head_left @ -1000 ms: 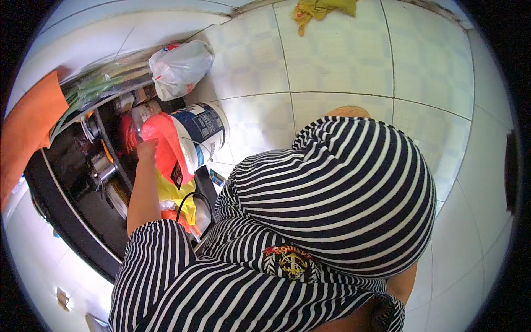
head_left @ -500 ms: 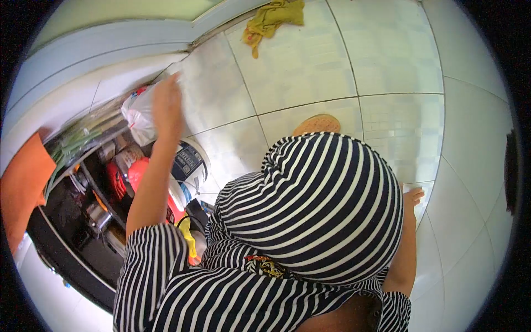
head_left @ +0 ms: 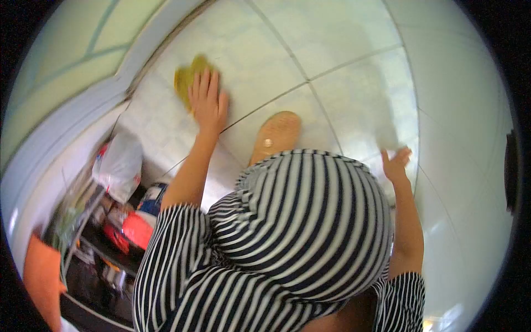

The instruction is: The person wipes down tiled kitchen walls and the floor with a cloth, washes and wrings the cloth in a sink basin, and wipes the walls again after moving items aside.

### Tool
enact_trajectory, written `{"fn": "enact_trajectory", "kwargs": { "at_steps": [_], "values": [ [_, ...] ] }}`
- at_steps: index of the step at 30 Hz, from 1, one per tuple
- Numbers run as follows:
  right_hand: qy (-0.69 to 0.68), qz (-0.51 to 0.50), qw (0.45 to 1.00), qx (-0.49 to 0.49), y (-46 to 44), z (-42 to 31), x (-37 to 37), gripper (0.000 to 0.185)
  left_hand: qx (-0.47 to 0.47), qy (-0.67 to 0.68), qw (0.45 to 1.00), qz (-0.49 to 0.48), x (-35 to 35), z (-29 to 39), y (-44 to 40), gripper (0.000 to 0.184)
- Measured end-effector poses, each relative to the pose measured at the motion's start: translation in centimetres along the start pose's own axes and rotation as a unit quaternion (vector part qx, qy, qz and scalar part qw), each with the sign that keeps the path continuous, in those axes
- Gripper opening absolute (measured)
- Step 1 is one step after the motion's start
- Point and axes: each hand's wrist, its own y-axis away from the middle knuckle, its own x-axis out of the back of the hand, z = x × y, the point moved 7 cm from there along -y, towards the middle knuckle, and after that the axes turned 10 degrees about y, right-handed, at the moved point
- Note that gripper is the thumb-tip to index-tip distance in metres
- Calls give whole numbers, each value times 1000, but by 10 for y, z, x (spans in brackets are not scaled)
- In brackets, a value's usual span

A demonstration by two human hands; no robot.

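Head view: outstretched left hand [head_left: 209,105] palm-down on yellow cloth [head_left: 183,83].

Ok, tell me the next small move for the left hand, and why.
Probably press the left hand down and slide the yellow cloth a little across the tiled floor. The cloth lies on the tiles, and the hand is spread over it with fingers extended rather than curled around it, which suits a wiping stroke better than lifting.

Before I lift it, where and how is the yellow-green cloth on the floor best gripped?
Probably pinch the middle of the yellow-green cloth, coming from above: it lies low and looks bunched on the tiled floor, with the left hand spread over its near right part.
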Motion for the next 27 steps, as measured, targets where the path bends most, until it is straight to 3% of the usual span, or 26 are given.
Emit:
{"fn": "enact_trajectory", "kwargs": {
  "at_steps": [2,5,6,8,12,13,14,15,16,17,18,19,20,21,22,23,25,27],
  "values": [
    [-16,-4,1000,-4,7,-4,5,111,-14,52,994,-98,-17,34,57,55],
    [20,-15,999,-22,9,-11,6,110,-69,118,977,-163,-49,68,60,56],
    [42,-35,998,-21,13,-16,14,110,-86,136,972,-171,-58,86,42,56],
    [59,-49,997,-19,14,-21,20,110,-107,294,917,-246,-74,133,-13,56],
    [30,-57,997,-41,23,-26,35,106,-170,397,860,-272,-117,231,-74,56],
    [34,-86,995,-43,34,-36,59,104,-92,493,807,-311,-130,256,-77,55],
    [-45,-24,999,-18,23,-40,59,98,-11,575,739,-350,-143,276,-77,54],
    [-120,42,992,9,8,-45,60,92,-23,581,727,-365,-148,295,-76,54],
    [-253,187,949,-13,18,-69,92,78,-22,569,749,-339,-148,300,-75,57],
    [-298,294,908,7,33,-98,131,68,-19,555,771,-312,-148,301,-74,60],
    [-273,343,898,28,32,-125,145,63,-18,607,740,-290,-152,292,-71,58],
    [-315,321,892,38,40,-159,167,61,-52,553,787,-269,-137,284,-74,58],
    [-259,325,908,60,43,-192,181,59,-86,495,829,-244,-123,279,-75,59],
    [-253,264,924,114,37,-218,187,60,-52,526,818,-227,-115,272,-75,56],
    [-159,288,935,136,23,-248,170,60,-17,555,805,-210,-110,262,-74,53],
    [-160,288,935,128,15,-252,159,60,-20,557,802,-216,-108,254,-75,53],
    [-170,404,883,167,17,-250,160,59,-1,531,823,-203,-107,234,-81,52],
    [-154,430,875,164,19,-225,147,58,0,508,836,-208,-102,229,-83,51]
  ]
}}
